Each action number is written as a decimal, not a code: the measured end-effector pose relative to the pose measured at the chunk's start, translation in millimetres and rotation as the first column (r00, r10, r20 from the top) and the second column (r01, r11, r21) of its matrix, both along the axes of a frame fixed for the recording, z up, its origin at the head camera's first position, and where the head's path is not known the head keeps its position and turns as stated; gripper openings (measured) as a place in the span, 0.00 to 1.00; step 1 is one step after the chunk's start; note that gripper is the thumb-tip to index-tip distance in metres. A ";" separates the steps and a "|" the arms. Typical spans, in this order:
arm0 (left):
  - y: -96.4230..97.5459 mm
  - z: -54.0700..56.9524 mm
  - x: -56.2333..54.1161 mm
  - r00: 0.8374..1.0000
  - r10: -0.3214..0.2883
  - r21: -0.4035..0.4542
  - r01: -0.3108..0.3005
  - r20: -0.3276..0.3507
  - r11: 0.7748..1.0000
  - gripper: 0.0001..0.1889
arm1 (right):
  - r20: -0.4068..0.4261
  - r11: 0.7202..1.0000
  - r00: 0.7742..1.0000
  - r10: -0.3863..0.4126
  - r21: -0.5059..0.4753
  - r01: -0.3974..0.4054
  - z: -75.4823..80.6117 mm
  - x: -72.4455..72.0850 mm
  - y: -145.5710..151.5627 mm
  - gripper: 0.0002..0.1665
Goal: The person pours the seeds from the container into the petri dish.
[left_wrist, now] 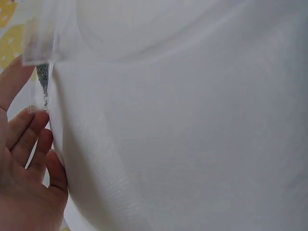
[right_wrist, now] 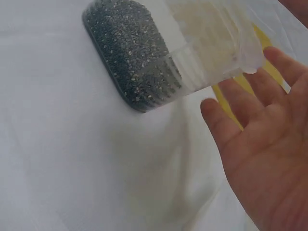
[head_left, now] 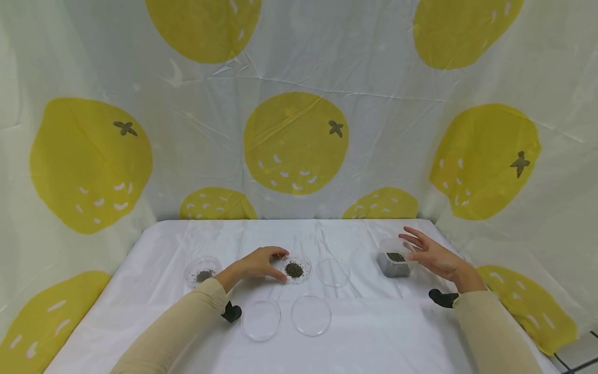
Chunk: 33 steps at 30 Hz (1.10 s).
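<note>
My left hand [head_left: 261,263] holds the left side of a clear petri dish [head_left: 306,266], thumb at the near edge and a finger at the far edge. A small heap of dark granules [head_left: 294,269] lies in the dish; the left wrist view catches this dish [left_wrist: 32,103] only edge-on. On the right, my right hand [head_left: 434,256] is beside a clear plastic tub [head_left: 392,269] part filled with dark granules [right_wrist: 130,43]. In the right wrist view the fingers of my right hand [right_wrist: 264,130] are spread and loose near the tub's rim; whether they touch it I cannot tell.
Another petri dish [head_left: 188,274] with dark granules stands at the left. A clear round dish or lid [head_left: 334,284] lies between the held dish and the tub; two more, one at left [head_left: 261,339] and one at right [head_left: 311,334], lie nearer. A lemon-print curtain [head_left: 299,208] backs the white-covered table [head_left: 374,332].
</note>
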<state>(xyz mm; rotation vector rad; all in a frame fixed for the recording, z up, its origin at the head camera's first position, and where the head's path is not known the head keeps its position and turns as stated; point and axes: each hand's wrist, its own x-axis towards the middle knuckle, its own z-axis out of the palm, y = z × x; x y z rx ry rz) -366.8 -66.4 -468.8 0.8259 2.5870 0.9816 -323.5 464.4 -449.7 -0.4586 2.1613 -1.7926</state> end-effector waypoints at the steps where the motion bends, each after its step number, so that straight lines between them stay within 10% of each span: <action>1: -0.5 -0.2 -0.1 1.000 0.001 -0.001 -0.001 -0.001 1.000 0.40 | -0.008 1.000 1.000 -0.003 0.011 0.003 3.3 -1.3 -1.3 0.51; 19: -1.5 -0.2 -0.2 1.000 0.003 0.011 -0.003 0.005 1.000 0.40 | -0.194 1.000 0.981 -0.030 -0.014 0.027 44.0 -13.8 -28.8 0.40; 33: -2.2 -1.3 -1.2 1.000 -0.008 0.012 0.008 -0.007 1.000 0.40 | -0.233 0.993 0.967 0.105 -0.025 -0.114 68.7 -16.8 -81.8 0.44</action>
